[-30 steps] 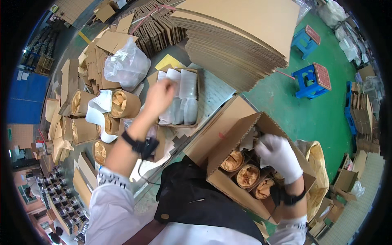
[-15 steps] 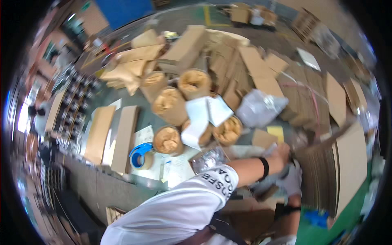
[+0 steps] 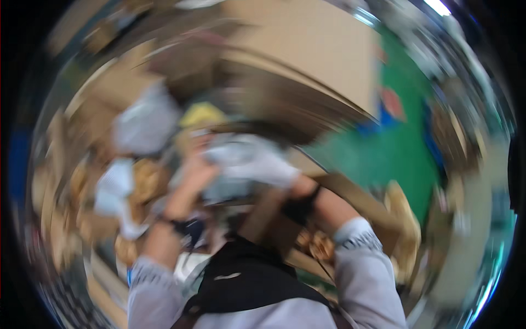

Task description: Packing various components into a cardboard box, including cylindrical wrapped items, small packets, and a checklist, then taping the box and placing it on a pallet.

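Motion blur smears this moment. My left hand [image 3: 198,164] is bare, with a dark band at the wrist, and looks closed; what it grips I cannot make out. Close to its right is my right hand [image 3: 268,164], in a white glove, its fingers too smeared to read. Around and just below both hands lies a pale grey, plastic-looking bundle [image 3: 227,186]; whether either hand grips it is unclear. Right behind my left hand sits a yellow piece [image 3: 203,115]. An open cardboard box [image 3: 350,194] stands below and to the right of the gloved hand.
A big stack of flat cardboard [image 3: 307,60] rises beyond my hands. To the left are a whitish plastic bag [image 3: 145,120], white paper sheets [image 3: 115,186] and several round containers with crumpled brown paper [image 3: 148,178]. Green floor [image 3: 361,153] shows at the right.
The view has swung to the right, so the cardboard stack now lies straight ahead. Both hands now appear mid-view, close together; before, my left arm reached across to the right.
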A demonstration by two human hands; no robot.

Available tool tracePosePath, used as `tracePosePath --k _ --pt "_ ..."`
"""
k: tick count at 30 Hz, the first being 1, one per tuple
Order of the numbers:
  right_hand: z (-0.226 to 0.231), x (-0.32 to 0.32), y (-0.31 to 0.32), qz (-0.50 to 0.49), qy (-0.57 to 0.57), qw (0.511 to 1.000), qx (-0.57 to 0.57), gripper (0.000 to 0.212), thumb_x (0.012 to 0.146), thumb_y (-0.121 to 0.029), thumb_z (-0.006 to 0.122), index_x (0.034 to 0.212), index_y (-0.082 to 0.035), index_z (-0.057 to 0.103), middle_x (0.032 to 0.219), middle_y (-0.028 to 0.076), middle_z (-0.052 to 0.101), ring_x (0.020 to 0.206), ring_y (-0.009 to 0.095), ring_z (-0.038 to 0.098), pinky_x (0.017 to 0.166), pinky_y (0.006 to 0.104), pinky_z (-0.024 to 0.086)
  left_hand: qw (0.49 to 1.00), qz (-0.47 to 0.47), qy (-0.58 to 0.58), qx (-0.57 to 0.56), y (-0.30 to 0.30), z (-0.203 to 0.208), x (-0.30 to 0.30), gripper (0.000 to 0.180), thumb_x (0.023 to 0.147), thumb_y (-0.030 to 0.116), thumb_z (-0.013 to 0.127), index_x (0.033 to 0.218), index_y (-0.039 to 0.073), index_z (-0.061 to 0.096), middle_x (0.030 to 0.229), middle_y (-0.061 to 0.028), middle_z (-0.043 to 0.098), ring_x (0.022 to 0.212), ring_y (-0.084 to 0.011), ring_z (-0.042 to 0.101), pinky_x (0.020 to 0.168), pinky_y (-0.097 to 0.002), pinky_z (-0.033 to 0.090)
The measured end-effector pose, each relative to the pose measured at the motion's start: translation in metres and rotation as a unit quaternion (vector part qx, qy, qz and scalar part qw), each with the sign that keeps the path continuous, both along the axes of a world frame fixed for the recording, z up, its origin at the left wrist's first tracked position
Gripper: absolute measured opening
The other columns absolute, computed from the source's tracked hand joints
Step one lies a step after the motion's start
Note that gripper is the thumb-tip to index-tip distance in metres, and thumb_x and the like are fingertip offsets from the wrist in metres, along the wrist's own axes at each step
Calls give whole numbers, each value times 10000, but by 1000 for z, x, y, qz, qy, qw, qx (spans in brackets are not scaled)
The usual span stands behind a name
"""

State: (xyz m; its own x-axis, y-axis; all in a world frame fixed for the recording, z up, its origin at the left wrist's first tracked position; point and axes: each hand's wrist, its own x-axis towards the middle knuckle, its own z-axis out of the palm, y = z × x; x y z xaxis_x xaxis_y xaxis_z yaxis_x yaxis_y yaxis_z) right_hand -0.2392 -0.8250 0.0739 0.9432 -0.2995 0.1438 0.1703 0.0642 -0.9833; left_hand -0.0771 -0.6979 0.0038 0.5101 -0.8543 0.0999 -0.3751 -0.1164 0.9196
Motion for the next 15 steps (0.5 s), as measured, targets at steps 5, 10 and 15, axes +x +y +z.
tracePosePath --k 5,10,15 --pt "105 -147 9 -106 118 973 168 495 720 -294 845 1032 15 617 982 74 670 900 108 606 815 281 507 819 -206 535 -11 6 74 -106 702 871 373 652 1414 31 366 1371 -121 490 1209 -265 530 1018 -428 446" --pt "102 -330 63 -252 110 852 446 697 794 -418 759 1291 -5 498 1165 82 605 995 167 623 868 325 512 701 -217 624 270 -3 98 -232 617 864 316 670 1324 -19 430 1208 -141 585 1071 -257 609 943 -403 501" --pt "-37 -477 80 -466 396 716 337 382 853 -192 670 1172 -9 562 911 31 610 844 185 630 757 343 536 629 -244 617 406 -3 68 -298 503 880 234 655 1265 -23 456 1109 -153 600 977 -266 639 882 -399 531"
